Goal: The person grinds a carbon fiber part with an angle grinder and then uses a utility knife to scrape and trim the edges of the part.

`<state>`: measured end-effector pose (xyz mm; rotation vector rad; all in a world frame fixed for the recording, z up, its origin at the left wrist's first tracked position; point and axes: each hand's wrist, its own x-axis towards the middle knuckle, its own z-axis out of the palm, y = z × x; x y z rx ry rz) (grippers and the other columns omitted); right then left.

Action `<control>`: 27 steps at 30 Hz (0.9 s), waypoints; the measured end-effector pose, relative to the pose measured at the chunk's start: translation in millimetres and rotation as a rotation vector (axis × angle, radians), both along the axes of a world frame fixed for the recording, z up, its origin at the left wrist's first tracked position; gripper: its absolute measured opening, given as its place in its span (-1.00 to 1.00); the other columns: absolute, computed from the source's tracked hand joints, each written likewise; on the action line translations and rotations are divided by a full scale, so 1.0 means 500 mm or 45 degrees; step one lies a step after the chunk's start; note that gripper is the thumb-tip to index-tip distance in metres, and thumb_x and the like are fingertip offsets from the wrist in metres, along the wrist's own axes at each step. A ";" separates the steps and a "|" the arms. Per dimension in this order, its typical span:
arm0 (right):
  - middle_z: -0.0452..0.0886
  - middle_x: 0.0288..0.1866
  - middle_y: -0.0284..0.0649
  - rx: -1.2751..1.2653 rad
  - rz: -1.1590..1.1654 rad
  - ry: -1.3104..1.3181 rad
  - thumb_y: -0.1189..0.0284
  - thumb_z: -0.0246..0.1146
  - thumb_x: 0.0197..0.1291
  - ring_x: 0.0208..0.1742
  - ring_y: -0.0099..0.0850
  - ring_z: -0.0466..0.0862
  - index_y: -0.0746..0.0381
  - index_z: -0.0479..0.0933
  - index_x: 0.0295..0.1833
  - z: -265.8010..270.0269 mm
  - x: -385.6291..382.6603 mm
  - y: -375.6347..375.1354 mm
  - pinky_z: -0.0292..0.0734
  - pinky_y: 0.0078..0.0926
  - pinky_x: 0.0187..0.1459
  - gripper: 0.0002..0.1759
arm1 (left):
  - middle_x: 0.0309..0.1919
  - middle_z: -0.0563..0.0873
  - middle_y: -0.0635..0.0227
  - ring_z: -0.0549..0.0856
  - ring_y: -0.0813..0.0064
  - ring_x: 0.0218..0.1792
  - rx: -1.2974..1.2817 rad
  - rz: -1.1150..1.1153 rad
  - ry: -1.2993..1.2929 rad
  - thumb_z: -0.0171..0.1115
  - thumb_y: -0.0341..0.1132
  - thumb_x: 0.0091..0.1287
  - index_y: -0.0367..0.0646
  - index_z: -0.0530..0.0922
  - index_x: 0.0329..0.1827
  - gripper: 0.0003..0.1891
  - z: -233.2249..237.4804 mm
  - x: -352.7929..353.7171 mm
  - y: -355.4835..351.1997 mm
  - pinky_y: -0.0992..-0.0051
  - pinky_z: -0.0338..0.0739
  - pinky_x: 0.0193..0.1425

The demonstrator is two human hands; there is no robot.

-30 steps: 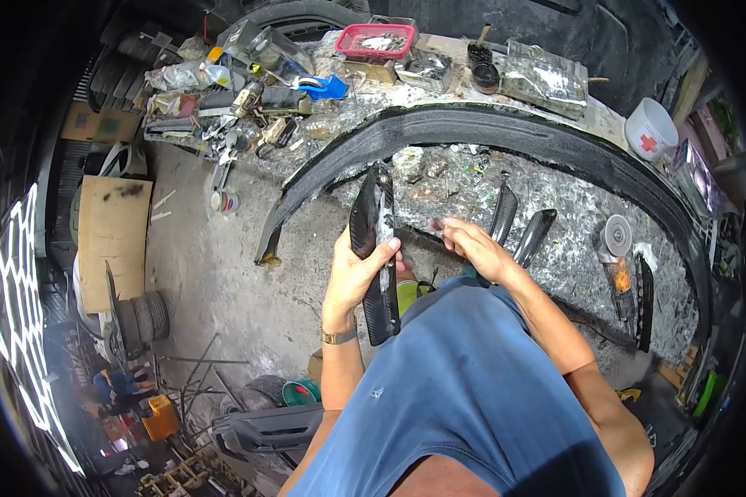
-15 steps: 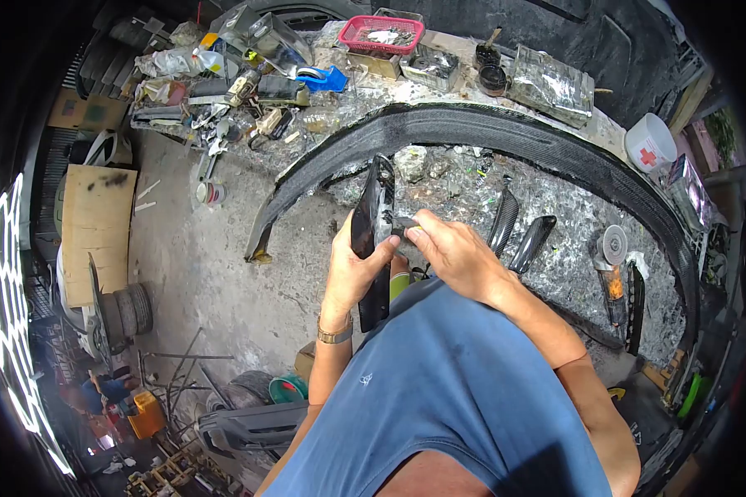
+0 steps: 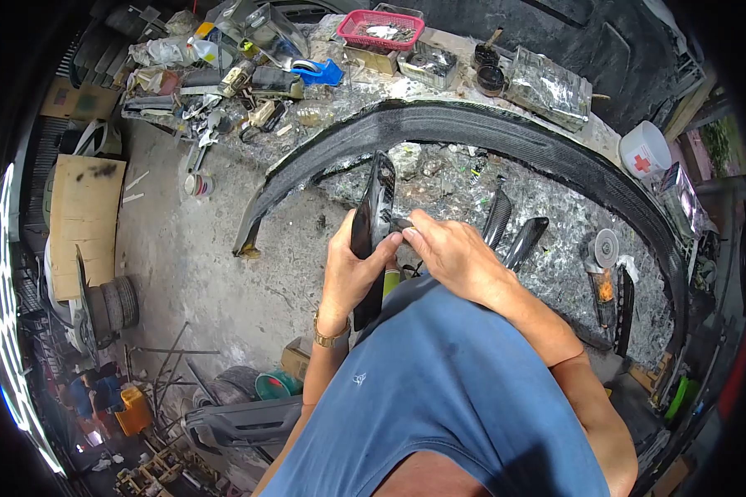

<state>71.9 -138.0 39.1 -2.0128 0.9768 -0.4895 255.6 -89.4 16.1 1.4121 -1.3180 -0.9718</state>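
Note:
My left hand [image 3: 355,263] is wrapped round a long, glossy black carbon-fibre part [image 3: 381,192], held upright before my body. Its lower end reaches down beside the blue shirt. At the part's right edge, my right hand [image 3: 452,253] pinches a small dark flat piece [image 3: 400,224], mostly covered by the fingers; its kind cannot be made out. The thumb of my left hand almost meets the right fingertips. To the right on the bench lie two smaller carbon-fibre pieces, one [image 3: 496,217] leaning beside the other [image 3: 529,242].
A long curved black carbon-fibre panel [image 3: 472,132] arches across the stained workbench [image 3: 559,273]. An angle grinder [image 3: 605,282] lies at the right, near a white bucket [image 3: 645,151]. A pink basket [image 3: 365,39] and blue tape dispenser [image 3: 323,74] stand at the back.
The view has shifted slightly. Both hands keep their hold on the carbon-fibre part, and the right fingers have moved slightly closer to the left thumb at its edge.

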 end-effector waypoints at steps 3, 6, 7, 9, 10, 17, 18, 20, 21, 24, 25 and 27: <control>0.66 -0.45 0.06 0.025 0.033 -0.006 0.35 0.07 0.51 -0.31 0.13 0.68 0.33 0.36 -0.14 0.017 -0.013 -0.006 0.54 -0.01 -0.32 -0.77 | -0.45 0.68 0.44 0.60 0.71 -0.50 0.102 0.002 0.136 0.43 -0.40 0.30 -0.27 0.55 -0.09 -0.76 0.006 -0.009 0.006 0.60 0.50 -0.40; 0.69 -0.41 0.03 0.064 0.079 0.035 0.36 0.05 0.51 -0.27 0.12 0.69 0.32 0.37 -0.14 0.024 -0.020 -0.009 0.56 -0.01 -0.28 -0.77 | -0.46 0.68 0.45 0.60 0.71 -0.50 0.105 0.003 0.101 0.44 -0.41 0.30 -0.26 0.55 -0.11 -0.77 0.002 -0.012 0.009 0.60 0.49 -0.42; 0.70 -0.40 0.02 0.075 0.097 0.072 0.36 0.05 0.51 -0.26 0.12 0.69 0.32 0.37 -0.14 0.025 -0.022 -0.010 0.56 -0.01 -0.27 -0.78 | -0.46 0.67 0.46 0.60 0.71 -0.50 0.103 -0.007 0.105 0.44 -0.42 0.30 -0.26 0.55 -0.10 -0.77 0.005 -0.014 0.009 0.60 0.49 -0.43; 0.70 -0.40 0.03 0.029 0.103 0.046 0.36 0.04 0.51 -0.27 0.12 0.69 0.32 0.38 -0.14 0.014 -0.025 -0.009 0.56 -0.01 -0.27 -0.77 | -0.46 0.66 0.46 0.59 0.71 -0.51 0.100 -0.018 0.110 0.44 -0.43 0.29 -0.26 0.55 -0.10 -0.76 0.007 -0.017 0.010 0.60 0.49 -0.44; 0.69 -0.40 0.03 -0.017 0.110 0.019 0.36 0.04 0.51 -0.28 0.13 0.69 0.32 0.38 -0.14 0.010 -0.026 -0.009 0.56 -0.01 -0.28 -0.77 | -0.46 0.66 0.46 0.59 0.72 -0.50 0.106 -0.025 0.117 0.44 -0.43 0.28 -0.26 0.55 -0.10 -0.76 0.007 -0.018 0.010 0.60 0.49 -0.44; 0.65 -0.46 0.06 -0.050 0.081 0.058 0.37 0.07 0.49 -0.34 0.16 0.66 0.33 0.39 -0.17 0.019 -0.028 -0.003 0.52 0.03 -0.32 -0.78 | -0.44 0.67 0.47 0.60 0.71 -0.48 -0.001 -0.046 0.004 0.49 -0.41 0.25 -0.27 0.58 -0.06 -0.72 0.000 -0.019 0.006 0.60 0.50 -0.42; 0.64 -0.47 0.07 -0.024 0.076 0.095 0.37 0.07 0.48 -0.35 0.17 0.65 0.33 0.39 -0.16 0.019 -0.027 -0.001 0.51 0.03 -0.33 -0.77 | -0.44 0.67 0.47 0.60 0.71 -0.48 0.000 -0.048 0.003 0.49 -0.41 0.25 -0.27 0.58 -0.06 -0.72 0.004 -0.022 0.007 0.60 0.50 -0.42; 0.63 -0.48 0.08 0.003 0.069 0.133 0.36 0.08 0.48 -0.36 0.18 0.64 0.33 0.39 -0.16 0.023 -0.029 -0.001 0.51 0.04 -0.34 -0.77 | -0.43 0.68 0.46 0.62 0.69 -0.46 0.098 -0.052 0.121 0.54 -0.36 0.21 -0.27 0.59 -0.07 -0.67 0.015 -0.029 0.007 0.60 0.50 -0.40; 0.62 -0.48 0.10 0.054 0.081 0.125 0.35 0.08 0.48 -0.36 0.18 0.64 0.34 0.40 -0.17 0.029 -0.031 -0.003 0.51 0.04 -0.33 -0.76 | -0.43 0.68 0.46 0.62 0.69 -0.46 0.099 -0.054 0.122 0.54 -0.36 0.21 -0.27 0.59 -0.07 -0.67 0.015 -0.030 0.006 0.60 0.50 -0.40; 0.60 -0.48 0.12 0.135 0.111 0.118 0.33 0.07 0.49 -0.34 0.19 0.63 0.34 0.41 -0.16 0.026 -0.038 -0.007 0.51 0.05 -0.29 -0.74 | -0.46 0.68 0.44 0.64 0.67 -0.45 0.054 -0.104 0.000 0.58 -0.31 0.18 -0.27 0.60 -0.10 -0.64 0.009 -0.029 0.005 0.58 0.51 -0.37; 0.59 -0.48 0.13 0.162 0.132 0.119 0.32 0.06 0.49 -0.32 0.19 0.62 0.34 0.43 -0.16 0.022 -0.042 -0.010 0.51 0.05 -0.27 -0.73 | -0.48 0.67 0.44 0.62 0.67 -0.47 0.039 -0.118 -0.014 0.59 -0.30 0.17 -0.26 0.61 -0.11 -0.64 -0.004 -0.028 0.005 0.55 0.49 -0.38; 0.57 -0.46 0.13 0.191 0.176 0.119 0.31 0.06 0.51 -0.32 0.20 0.59 0.33 0.42 -0.15 0.012 -0.048 -0.016 0.47 0.04 -0.28 -0.73 | -0.51 0.65 0.43 0.60 0.67 -0.49 0.029 -0.134 -0.026 0.59 -0.28 0.16 -0.26 0.61 -0.13 -0.64 -0.011 -0.027 0.006 0.53 0.47 -0.39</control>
